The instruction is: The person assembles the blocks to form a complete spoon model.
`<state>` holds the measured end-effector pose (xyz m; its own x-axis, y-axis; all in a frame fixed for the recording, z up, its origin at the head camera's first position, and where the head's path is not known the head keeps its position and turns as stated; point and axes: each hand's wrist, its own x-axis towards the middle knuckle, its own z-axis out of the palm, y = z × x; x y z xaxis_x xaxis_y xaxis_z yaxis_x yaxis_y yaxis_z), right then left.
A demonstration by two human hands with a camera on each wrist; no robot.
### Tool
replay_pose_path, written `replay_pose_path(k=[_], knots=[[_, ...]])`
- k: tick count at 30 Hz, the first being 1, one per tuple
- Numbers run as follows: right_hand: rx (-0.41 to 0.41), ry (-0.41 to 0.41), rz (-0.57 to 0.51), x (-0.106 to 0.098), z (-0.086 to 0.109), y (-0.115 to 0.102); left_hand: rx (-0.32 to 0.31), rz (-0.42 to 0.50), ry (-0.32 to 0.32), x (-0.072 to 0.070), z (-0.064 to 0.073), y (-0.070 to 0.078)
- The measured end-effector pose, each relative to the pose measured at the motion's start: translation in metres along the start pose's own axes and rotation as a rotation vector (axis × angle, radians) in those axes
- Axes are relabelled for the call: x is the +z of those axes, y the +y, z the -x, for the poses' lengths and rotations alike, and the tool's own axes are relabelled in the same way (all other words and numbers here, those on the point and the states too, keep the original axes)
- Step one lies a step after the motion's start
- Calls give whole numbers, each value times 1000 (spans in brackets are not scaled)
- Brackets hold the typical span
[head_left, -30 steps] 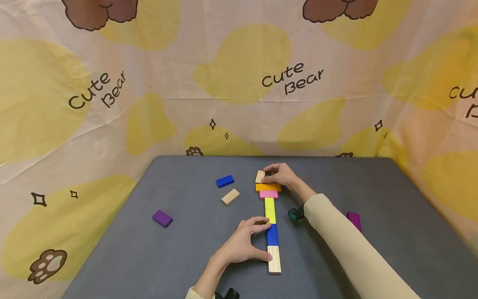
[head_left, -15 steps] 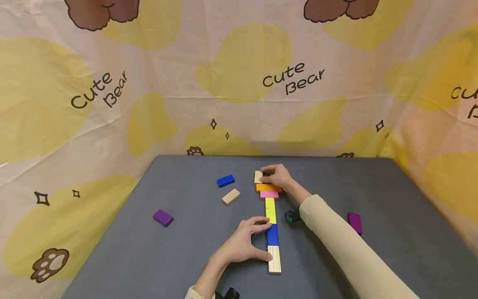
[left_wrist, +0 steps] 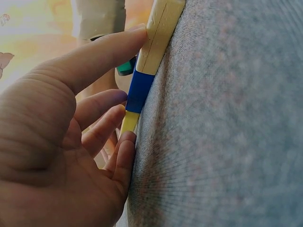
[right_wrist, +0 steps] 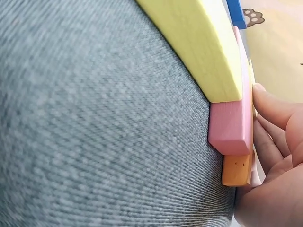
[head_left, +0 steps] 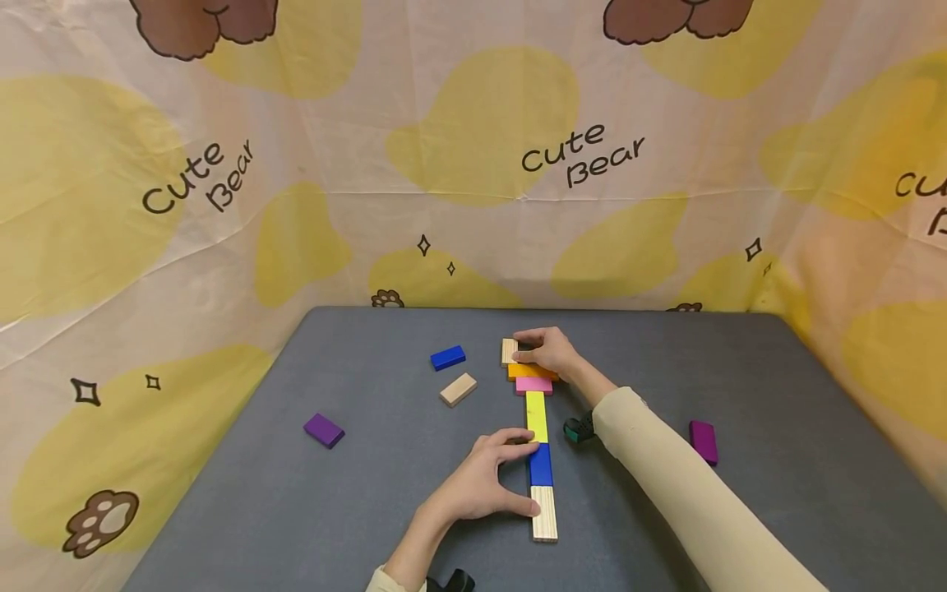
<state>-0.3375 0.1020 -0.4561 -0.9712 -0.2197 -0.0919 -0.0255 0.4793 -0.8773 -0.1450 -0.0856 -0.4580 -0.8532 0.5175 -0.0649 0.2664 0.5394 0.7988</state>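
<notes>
A line of flat blocks runs away from me in the head view: a near plain wooden block (head_left: pixel 543 518), a blue block (head_left: pixel 541 467) and a yellow block (head_left: pixel 536 413). Beyond them, a pink block (head_left: pixel 533 386) and a longer orange block (head_left: pixel 532 372) lie crosswise. My left hand (head_left: pixel 481 479) rests along the line's left side, thumb on the near wooden block and fingertips by the blue-yellow joint. At the far end, my right hand (head_left: pixel 551 349) holds another plain wooden block (head_left: pixel 509 351) between thumb and fingers; its right side is partly covered.
Left of the line lie a loose blue block (head_left: pixel 448 358), a plain wooden block (head_left: pixel 458 390) and a purple block (head_left: pixel 324 430). Another purple block (head_left: pixel 703 442) lies to the right, beside the right sleeve. A patterned cloth (head_left: pixel 473 164) hangs behind the grey table (head_left: pixel 355 510).
The right hand has shifted slightly left with the far wooden block, which now stands straighter at the orange block's left end. My left hand stays in place.
</notes>
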Motion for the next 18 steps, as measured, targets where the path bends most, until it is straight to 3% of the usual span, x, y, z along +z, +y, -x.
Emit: replay_pose_path(k=[18], knots=[[34,16,-172,-7,0,6,27,6,-4,0,-1,-2]])
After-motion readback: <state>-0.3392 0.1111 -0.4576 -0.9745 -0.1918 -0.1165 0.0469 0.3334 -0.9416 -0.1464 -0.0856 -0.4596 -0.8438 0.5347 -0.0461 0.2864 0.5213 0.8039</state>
